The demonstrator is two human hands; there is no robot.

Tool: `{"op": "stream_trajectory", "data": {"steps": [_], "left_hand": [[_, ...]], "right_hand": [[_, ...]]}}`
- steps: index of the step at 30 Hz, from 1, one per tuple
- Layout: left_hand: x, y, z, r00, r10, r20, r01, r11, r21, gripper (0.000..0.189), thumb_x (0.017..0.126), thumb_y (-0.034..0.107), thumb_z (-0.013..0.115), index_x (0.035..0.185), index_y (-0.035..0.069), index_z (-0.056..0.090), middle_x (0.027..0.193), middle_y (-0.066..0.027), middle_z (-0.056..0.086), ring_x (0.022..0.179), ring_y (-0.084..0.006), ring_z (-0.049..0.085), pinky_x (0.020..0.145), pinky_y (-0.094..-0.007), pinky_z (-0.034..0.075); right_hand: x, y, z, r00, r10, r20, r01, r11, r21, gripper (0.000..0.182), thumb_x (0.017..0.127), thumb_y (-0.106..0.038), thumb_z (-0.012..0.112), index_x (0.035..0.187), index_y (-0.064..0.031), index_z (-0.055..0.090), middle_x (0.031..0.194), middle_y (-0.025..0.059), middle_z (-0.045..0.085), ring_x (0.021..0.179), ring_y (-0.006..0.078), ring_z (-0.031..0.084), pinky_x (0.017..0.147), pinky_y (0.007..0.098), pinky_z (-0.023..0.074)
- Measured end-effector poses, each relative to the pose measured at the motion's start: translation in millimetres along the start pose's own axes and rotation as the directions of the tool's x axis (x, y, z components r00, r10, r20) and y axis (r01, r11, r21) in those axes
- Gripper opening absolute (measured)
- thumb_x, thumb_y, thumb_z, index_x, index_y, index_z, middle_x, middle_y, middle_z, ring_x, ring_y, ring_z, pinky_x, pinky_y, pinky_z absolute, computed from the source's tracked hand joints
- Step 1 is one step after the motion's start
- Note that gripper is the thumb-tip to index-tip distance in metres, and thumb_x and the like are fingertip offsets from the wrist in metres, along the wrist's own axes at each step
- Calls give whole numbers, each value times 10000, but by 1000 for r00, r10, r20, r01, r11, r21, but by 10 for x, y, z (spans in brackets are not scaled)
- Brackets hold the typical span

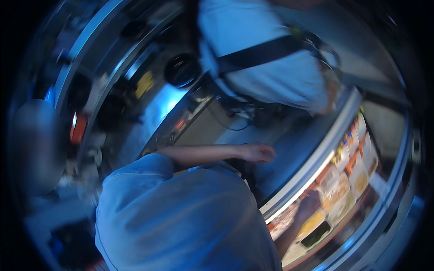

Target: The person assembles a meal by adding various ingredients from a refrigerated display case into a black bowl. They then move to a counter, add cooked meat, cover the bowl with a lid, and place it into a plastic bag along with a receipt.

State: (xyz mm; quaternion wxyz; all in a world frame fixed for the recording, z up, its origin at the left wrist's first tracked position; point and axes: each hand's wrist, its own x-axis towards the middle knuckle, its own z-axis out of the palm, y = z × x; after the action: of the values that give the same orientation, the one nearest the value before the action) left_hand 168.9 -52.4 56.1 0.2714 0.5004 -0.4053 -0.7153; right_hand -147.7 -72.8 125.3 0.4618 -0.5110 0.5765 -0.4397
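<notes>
My left hand [258, 153] hangs in the air in front of my torso, fingers loosely bent, with nothing visible in it. Reaching into a lit food counter [298, 184], my right hand [308, 204] looks dark and blurred. It is over food containers, beside a tub of pale shredded food [334, 196] and a tray of yellow food [311, 224]. Whether its fingers hold anything is hidden by blur. A tray of dark green food [315, 234] lies close to the right forearm, and reddish-white food [283, 218] fills the near side.
A co-worker in a light shirt with a dark strap [261, 56] stands ahead, close to the counter's far end. Bottles with coloured caps [349, 140] line that end. A round black pan [182, 70] and a yellow cloth-like item [145, 84] lie at the left, near metal shelving [79, 44].
</notes>
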Motion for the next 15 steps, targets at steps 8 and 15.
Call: {"op": "stream_trajectory", "data": {"steps": [8, 15], "left_hand": [[-2490, -1680, -221, 522, -385, -761, -41, 880, -473, 320, 953, 208, 565, 1236, 60, 556, 1016, -43, 618, 882, -114, 600, 698, -267, 522], [-3512, -2320, -101, 376, -372, -849, -324, 805, -496, 329, 935, 214, 590, 1227, 63, 571, 973, -33, 630, 891, -123, 614, 714, -285, 520]], "right_hand": [[-335, 791, 2196, 471, 152, 869, 259, 917, -302, 260, 899, -243, 681, 860, 14, 660, 654, 59, 623, 576, 117, 529, 548, 292, 429], [-1036, 807, 3890, 106, 164, 981, 382, 904, -192, 178, 874, -184, 690, 853, -12, 653, 605, -9, 583, 489, 68, 515, 459, 259, 407]]}}
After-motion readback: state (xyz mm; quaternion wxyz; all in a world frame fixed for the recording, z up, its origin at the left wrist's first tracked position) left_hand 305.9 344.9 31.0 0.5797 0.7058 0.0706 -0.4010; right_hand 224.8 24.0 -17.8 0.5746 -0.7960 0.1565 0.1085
